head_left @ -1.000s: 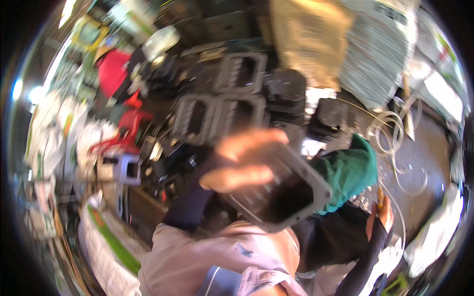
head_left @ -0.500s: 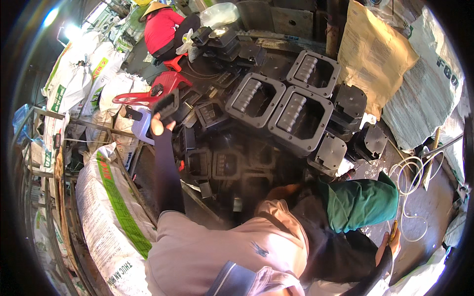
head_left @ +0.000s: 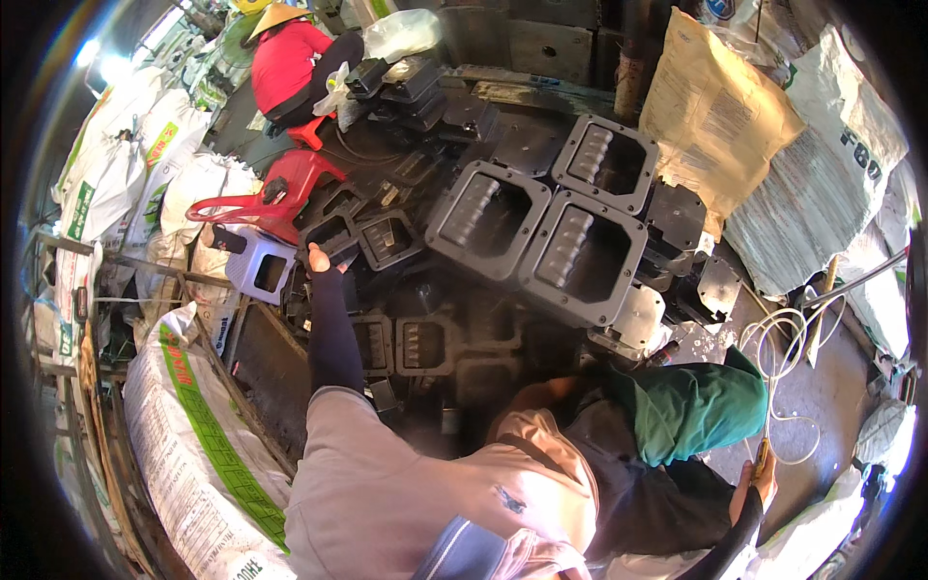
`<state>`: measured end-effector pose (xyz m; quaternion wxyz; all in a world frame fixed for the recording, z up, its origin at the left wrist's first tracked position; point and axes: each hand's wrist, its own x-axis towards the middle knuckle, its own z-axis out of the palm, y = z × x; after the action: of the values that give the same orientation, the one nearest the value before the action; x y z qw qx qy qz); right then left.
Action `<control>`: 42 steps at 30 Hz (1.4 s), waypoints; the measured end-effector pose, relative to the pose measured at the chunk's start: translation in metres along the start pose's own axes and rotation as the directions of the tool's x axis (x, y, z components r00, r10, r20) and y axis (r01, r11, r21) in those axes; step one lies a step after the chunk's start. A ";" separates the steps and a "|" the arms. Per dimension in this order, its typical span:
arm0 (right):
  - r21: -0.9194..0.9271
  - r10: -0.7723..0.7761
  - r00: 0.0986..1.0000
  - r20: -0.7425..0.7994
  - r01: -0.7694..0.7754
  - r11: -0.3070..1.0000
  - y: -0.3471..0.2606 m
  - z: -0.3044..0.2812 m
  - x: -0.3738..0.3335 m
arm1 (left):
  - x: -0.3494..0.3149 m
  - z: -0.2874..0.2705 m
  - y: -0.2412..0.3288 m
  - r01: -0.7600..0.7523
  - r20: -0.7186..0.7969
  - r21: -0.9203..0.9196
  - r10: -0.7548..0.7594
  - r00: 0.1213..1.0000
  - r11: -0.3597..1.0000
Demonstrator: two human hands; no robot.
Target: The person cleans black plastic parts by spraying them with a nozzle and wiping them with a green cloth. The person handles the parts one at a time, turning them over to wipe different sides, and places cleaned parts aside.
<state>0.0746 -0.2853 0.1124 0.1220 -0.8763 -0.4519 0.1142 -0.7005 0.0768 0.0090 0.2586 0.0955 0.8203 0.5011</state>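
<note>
At the left, my left hand is closed on the near edge of a black plastic frame. That frame sits among similar parts, right beside another black frame; whether it rests on them I cannot tell. Low at the right, my right hand is wrapped round a thin tool with a yellowish handle. A pale cord lies in loops just beyond it. Between my hands, three large black housings with ribbed insides stand close together. Green cloth covers my knee.
Smaller frames lie in front of me. Left are a red plastic stool, a lavender stool, a metal rack and white sacks. Another person in red sits farther off. A brown paper sack stands right.
My left hand has lowered the black frame from a raised, tilted position down among the other frames. The right hand still grips the tool. The whole view has shifted slightly.
</note>
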 end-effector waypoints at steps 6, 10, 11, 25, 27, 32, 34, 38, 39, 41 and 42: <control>0.019 0.031 0.998 0.051 -0.032 0.999 -0.010 -0.011 -0.002 | 0.016 0.012 -0.003 -0.128 -0.070 0.352 0.163 0.984 0.927; 0.039 0.045 0.999 -0.009 -0.045 0.998 -0.014 -0.013 -0.001 | -0.025 0.018 0.039 -0.321 -0.184 0.590 0.511 0.840 0.741; -0.023 0.047 0.998 -0.048 -0.049 0.999 -0.015 -0.012 -0.001 | -0.049 0.022 0.057 -0.423 -0.225 0.573 0.631 0.742 0.702; 0.134 0.193 0.978 -0.073 -0.183 0.974 -0.025 -0.027 -0.014 | -0.585 0.237 -0.062 -0.881 0.906 -0.273 0.412 -0.100 0.387; 0.174 0.175 0.978 -0.117 -0.153 0.973 -0.020 -0.026 -0.019 | -0.600 0.303 -0.089 -0.963 0.951 -0.070 0.308 0.014 0.260; 0.195 0.150 0.967 -0.204 -0.110 0.975 -0.007 -0.008 -0.026 | -0.620 0.351 -0.149 -0.965 0.864 0.263 0.439 0.246 0.024; 0.205 0.157 0.976 -0.149 -0.125 0.971 -0.005 -0.002 -0.027 | -0.620 0.348 -0.161 -0.967 0.852 0.252 0.464 0.242 0.041; 0.184 0.138 0.982 -0.132 -0.112 0.976 -0.006 0.001 -0.028 | -0.611 0.347 -0.170 -0.977 0.808 0.163 0.550 0.212 0.137; 0.193 0.139 0.982 -0.125 -0.114 0.975 -0.006 0.000 -0.028 | -0.610 0.348 -0.169 -0.975 0.793 0.156 0.569 0.218 0.157; 0.199 0.126 0.981 -0.145 -0.096 0.975 -0.007 -0.003 -0.029 | -0.614 0.351 -0.161 -0.963 0.755 -0.093 0.648 0.099 0.255; 0.202 0.119 0.981 -0.154 -0.087 0.976 -0.007 -0.004 -0.028 | -0.619 0.350 -0.156 -0.939 0.736 -0.195 0.675 0.051 0.283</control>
<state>0.0546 -0.3051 0.1204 0.2378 -0.8890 -0.3806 0.0907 0.0230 0.0152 -0.0510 0.1914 0.7737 0.5105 0.3228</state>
